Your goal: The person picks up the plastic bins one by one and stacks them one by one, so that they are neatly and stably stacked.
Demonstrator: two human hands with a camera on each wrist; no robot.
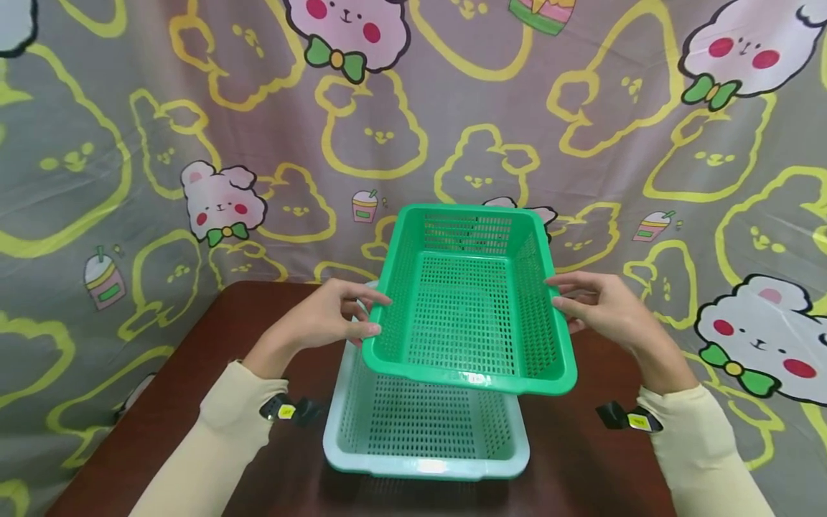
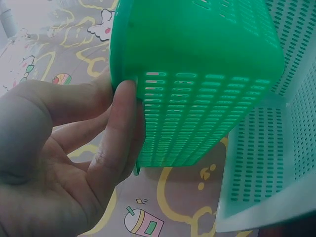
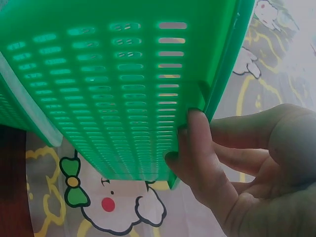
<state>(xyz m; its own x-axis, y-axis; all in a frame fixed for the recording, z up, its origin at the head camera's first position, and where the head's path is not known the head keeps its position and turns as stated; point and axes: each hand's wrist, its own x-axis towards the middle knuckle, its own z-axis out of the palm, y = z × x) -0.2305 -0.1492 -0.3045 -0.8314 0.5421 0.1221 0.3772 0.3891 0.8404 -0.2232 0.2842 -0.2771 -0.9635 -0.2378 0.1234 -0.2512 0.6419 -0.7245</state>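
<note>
A bright green plastic basket (image 1: 461,294) with slotted walls hangs tilted in the air, held by its two side rims. My left hand (image 1: 329,316) pinches its left rim, thumb over the edge and fingers against the outer wall, as the left wrist view shows on the green basket (image 2: 197,98). On the opposite rim my right hand (image 1: 601,309) grips the same way, fingertips at the slotted wall in the right wrist view. Below it stands a pale mint basket (image 1: 426,467) on the table, its far part hidden behind the green one.
The dark reddish-brown table (image 1: 258,316) reaches back to a grey curtain (image 1: 452,129) printed with rabbits and yellow outlines. This curtain hangs close behind the baskets and along both sides.
</note>
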